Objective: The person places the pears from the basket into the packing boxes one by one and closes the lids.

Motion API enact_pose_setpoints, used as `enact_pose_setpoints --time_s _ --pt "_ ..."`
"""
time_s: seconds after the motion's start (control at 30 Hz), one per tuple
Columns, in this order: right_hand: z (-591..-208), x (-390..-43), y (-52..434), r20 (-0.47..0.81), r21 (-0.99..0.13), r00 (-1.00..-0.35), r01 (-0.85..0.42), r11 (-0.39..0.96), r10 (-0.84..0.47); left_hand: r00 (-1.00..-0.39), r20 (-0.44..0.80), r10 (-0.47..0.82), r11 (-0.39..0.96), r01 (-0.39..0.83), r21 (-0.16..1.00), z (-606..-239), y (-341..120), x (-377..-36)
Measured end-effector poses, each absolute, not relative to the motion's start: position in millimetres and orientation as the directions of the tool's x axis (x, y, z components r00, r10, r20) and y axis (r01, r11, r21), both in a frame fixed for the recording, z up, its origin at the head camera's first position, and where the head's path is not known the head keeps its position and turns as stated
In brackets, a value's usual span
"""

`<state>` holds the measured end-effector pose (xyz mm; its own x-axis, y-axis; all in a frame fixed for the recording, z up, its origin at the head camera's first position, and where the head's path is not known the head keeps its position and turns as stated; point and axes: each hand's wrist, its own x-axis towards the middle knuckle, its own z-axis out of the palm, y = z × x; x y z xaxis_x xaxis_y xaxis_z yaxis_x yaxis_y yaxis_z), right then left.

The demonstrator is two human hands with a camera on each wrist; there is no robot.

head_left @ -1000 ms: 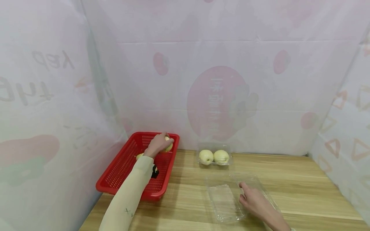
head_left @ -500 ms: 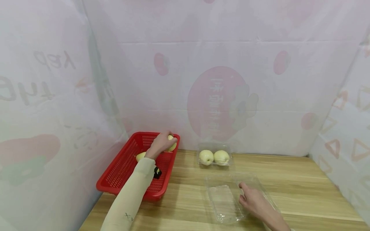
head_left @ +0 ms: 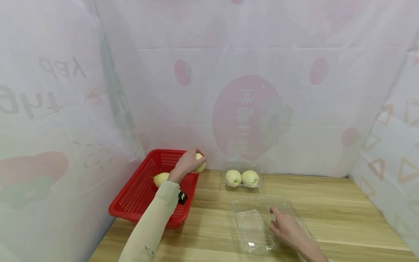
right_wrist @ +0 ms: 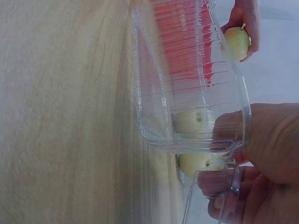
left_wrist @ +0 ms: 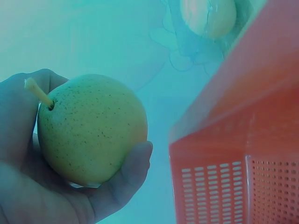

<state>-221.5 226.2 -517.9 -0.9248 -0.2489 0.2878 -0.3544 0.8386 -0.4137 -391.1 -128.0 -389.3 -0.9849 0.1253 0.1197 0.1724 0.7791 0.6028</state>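
My left hand (head_left: 187,163) grips a yellow-green pear (head_left: 200,166) at the far right corner of the red basket (head_left: 137,193). In the left wrist view, fingers and thumb wrap round the pear (left_wrist: 93,130), its stem pointing up and left. Another pear (head_left: 160,179) lies inside the basket, partly hidden by the forearm. Over on the right, my right hand (head_left: 288,225) holds an open clear plastic clamshell box (head_left: 253,229) on the table. The right wrist view shows its thumb and curled fingers around the box's edge (right_wrist: 233,151).
Against the back curtain stands a second clear box (head_left: 243,166) containing two pears (head_left: 233,178). A small black device (head_left: 182,198) sits at the left wrist. Printed curtains (head_left: 163,91) enclose the wooden table (head_left: 343,211) on the back and both sides.
My left hand has moved right with the pear, from inside the basket to its right rim. More of the other pear in the basket shows. The right hand stays put.
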Motion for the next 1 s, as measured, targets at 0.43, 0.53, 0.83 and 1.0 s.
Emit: enact_pose_setpoints --time_s 0.43,0.53,0.83,1.0 --pt "-516 -223 226 0.283 -0.402 -0.929 -0.341 0.85 -0.239 -0.982 0.123 0.14 0.767 0.187 0.614 -389 -120 -381" --pt "-516 -222 225 0.293 -0.4 -0.925 -0.347 0.848 -0.24 -0.983 0.125 0.135 0.767 0.184 0.615 -390 -118 -378" --pt "-519 -222 225 0.327 -0.391 -0.911 -0.372 0.842 -0.251 -0.979 0.141 0.149 0.733 0.205 0.648 -389 -107 -362" --pt "-521 -221 225 0.318 -0.403 -0.915 -0.367 0.838 -0.248 -0.976 0.134 0.172 0.732 0.217 0.646 -390 -102 -354"
